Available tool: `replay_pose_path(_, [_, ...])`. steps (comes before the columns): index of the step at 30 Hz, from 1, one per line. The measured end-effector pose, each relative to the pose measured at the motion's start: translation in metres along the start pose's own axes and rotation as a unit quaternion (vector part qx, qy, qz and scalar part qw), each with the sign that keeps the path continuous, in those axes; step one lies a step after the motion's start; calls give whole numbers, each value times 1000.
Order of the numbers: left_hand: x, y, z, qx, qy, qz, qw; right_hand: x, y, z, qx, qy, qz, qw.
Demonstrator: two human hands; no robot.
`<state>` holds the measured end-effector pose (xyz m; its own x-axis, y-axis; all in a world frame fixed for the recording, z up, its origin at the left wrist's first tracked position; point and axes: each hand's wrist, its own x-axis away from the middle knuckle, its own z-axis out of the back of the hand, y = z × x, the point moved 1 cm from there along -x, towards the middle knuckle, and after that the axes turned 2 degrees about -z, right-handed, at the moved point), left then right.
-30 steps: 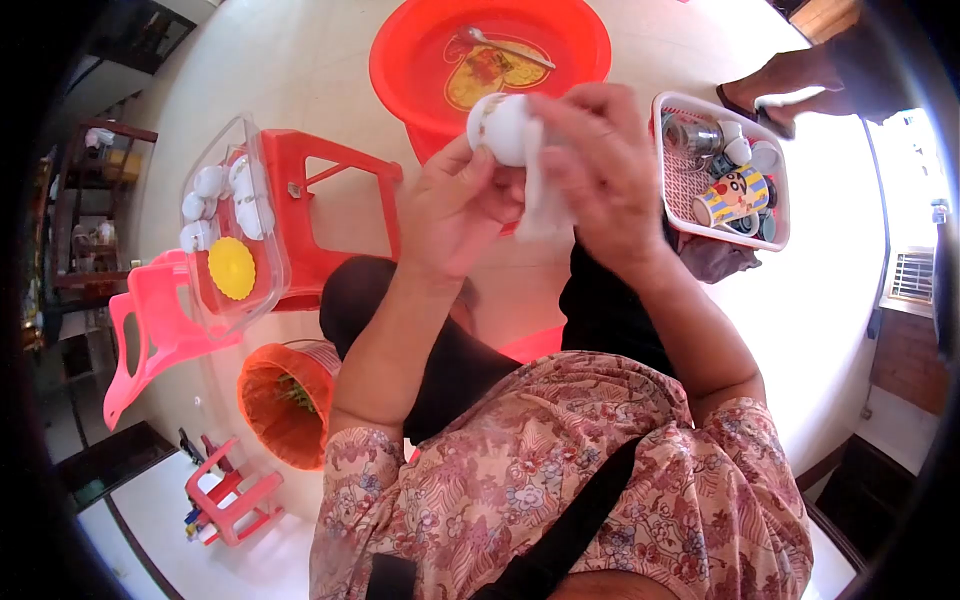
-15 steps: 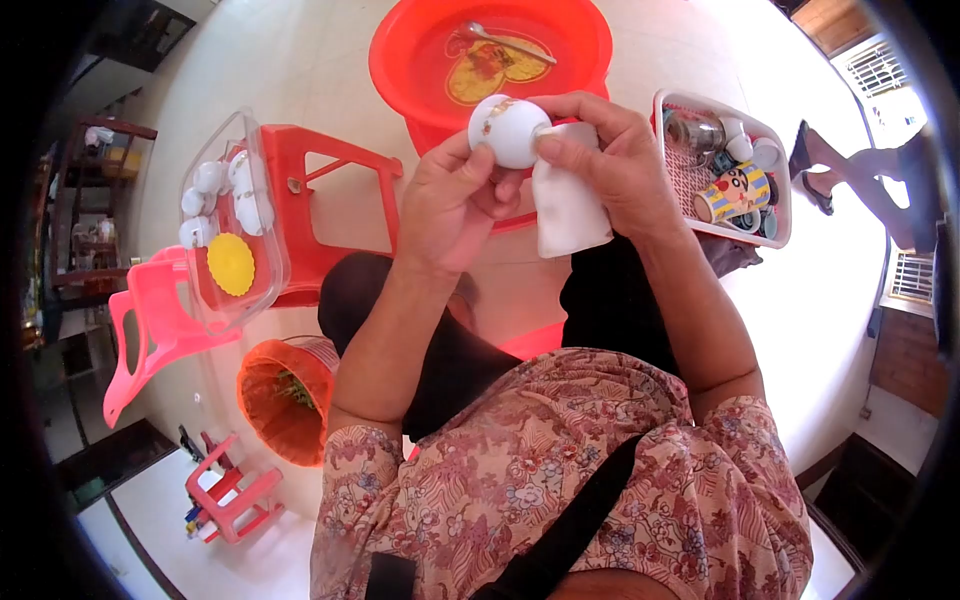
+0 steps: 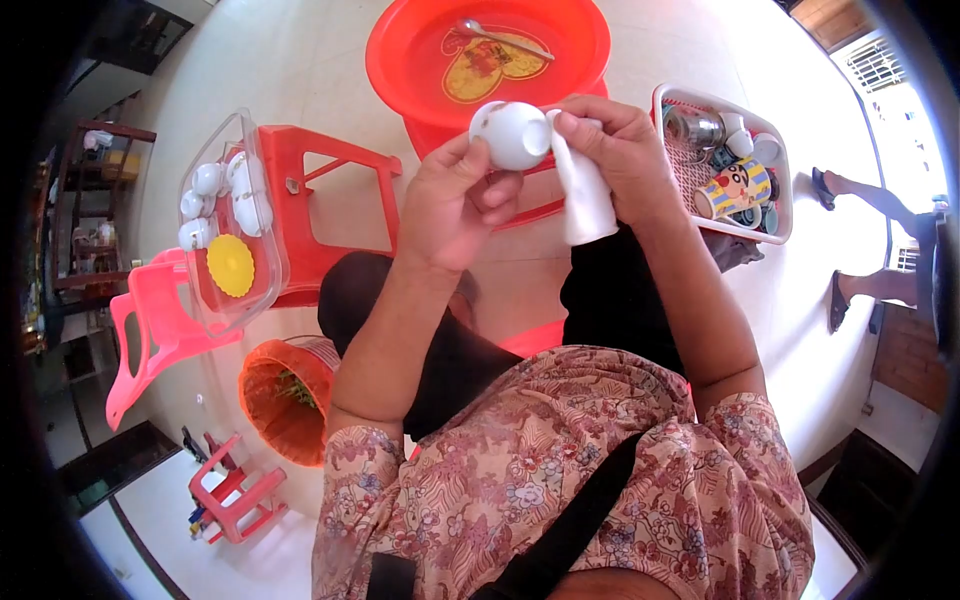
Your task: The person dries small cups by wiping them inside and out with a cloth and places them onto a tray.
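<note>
Left hand [image 3: 445, 205] has a little white cup [image 3: 518, 138] pinched in its fingers, right hand [image 3: 625, 160] has the cloth [image 3: 585, 195].
So the cup's tipped sideways, foot pointing at the right hand, and the cloth is bunched between thumb and fingers right by that foot, its loose end hanging down. Both are up near the close edge of the red basin [image 3: 393, 75], which has a spoon [image 3: 510, 42] lying in it. Off to the left, a clear tub [image 3: 277, 285] of white cups [image 3: 250, 195] plus a yellow, wavy-edged thing [image 3: 231, 266]; to the right, a basket [image 3: 784, 205] with a glass jar [image 3: 697, 130] and a stripy cup [image 3: 735, 190].
</note>
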<state>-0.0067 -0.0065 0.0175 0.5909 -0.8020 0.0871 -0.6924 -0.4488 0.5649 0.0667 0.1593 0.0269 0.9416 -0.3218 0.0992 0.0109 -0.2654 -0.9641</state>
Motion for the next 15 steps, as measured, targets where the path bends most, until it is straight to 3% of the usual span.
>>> replay_pose_path(4, [-3,3,2,77,10,29,997,2,-5,-1,25,60,74,995])
replay_pose_path(6, [-2,2,6,99,30,40,994,3,-11,-9,132,69,217,965])
replay_pose_path(8, [-3,-2,11,111,42,46,992,-6,-7,-17,281,78,389,874])
replay_pose_path(9, [-3,-3,11,118,36,50,991,-10,-4,-21,407,92,458,785])
replay_pose_path(12, [1,-9,9,109,40,53,992,-5,18,-39,356,139,347,856])
replay_pose_path(15, [6,-10,3,25,81,34,996,-7,19,-40,370,141,324,859])
